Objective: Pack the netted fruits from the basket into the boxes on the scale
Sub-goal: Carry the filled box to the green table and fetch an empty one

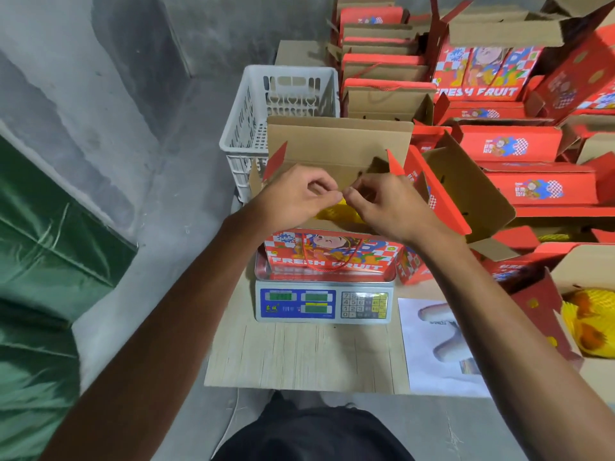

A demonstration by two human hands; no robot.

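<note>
On the digital scale at the middle of the desk stands an open red gift box printed "FRESH FRUIT", its cardboard lid flap raised behind. Above the box opening, the left hand and the right hand meet fingertip to fingertip, both with curled fingers pinching the top of a yellow netted fruit that sits inside the box. Behind the box, a white plastic basket rests near the grey wall; its contents cannot be made out. To the right, many more red fruit boxes lie stacked and open. At the far right edge another open box holds yellow-netted oranges. A printed paper sheet lies on the desk beside the scale.
</note>
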